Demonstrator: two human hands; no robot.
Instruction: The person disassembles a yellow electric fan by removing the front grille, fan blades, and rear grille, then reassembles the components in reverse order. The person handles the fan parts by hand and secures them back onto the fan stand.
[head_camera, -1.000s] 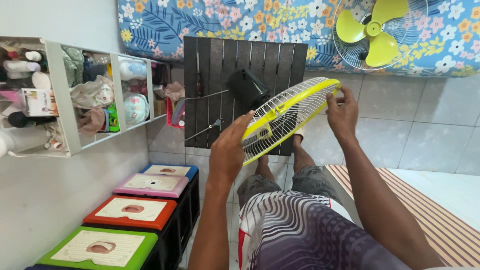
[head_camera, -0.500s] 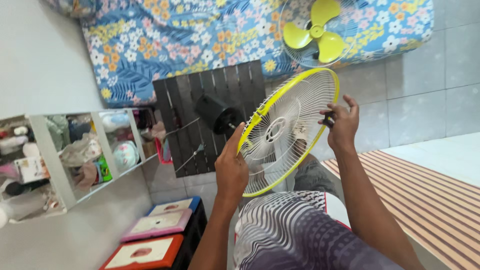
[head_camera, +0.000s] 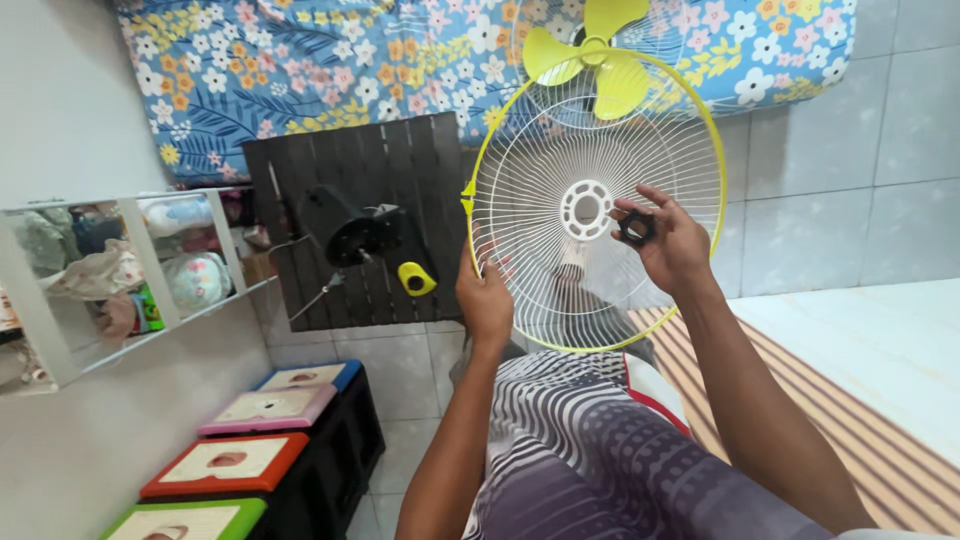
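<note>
My left hand (head_camera: 487, 296) grips the lower left rim of a round white wire fan guard with a yellow rim (head_camera: 560, 130), held upright in front of me. My right hand (head_camera: 668, 240) is at the guard's centre right, pinching a small black ring nut (head_camera: 634, 228) beside the guard's white centre hub (head_camera: 585, 208). Behind the guard a yellow fan blade (head_camera: 590, 55) lies against flowered fabric. The black fan motor body with a yellow knob (head_camera: 372, 238) rests on a dark slatted board (head_camera: 390, 160) to the left.
A white shelf unit (head_camera: 130, 270) with bags and small items hangs on the left wall. Black stools with coloured tops (head_camera: 270, 410) line the floor below. A striped mat (head_camera: 850, 420) lies at the right. My lap in patterned cloth (head_camera: 590, 450) fills the foreground.
The guard has swung from tilted edge-on to upright and face-on. My right hand left the rim and now holds the black nut near the hub. The view tilted.
</note>
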